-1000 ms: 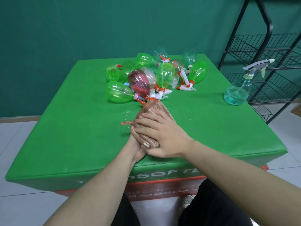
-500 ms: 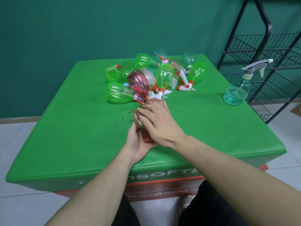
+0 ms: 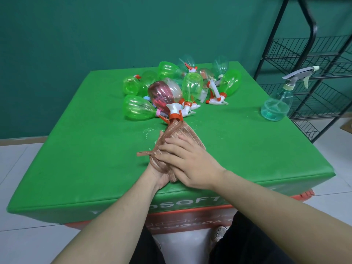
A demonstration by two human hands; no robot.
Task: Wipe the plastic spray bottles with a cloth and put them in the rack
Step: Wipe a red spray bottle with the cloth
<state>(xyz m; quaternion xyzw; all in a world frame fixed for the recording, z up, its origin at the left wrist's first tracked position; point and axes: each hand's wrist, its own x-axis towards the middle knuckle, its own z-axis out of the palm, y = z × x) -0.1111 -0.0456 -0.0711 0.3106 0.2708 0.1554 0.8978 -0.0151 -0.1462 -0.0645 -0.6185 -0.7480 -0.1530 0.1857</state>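
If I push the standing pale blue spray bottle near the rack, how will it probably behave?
The pale blue spray bottle stands upright on a wide round base with a little liquid at the bottom, so it would probably slide rather than tip. The tall trigger head makes a high push riskier. The thin clear plastic looks light.

Dark green wall [image 3: 76,44], pale tiled floor [image 3: 17,159], green-covered table [image 3: 95,149] with white lettering
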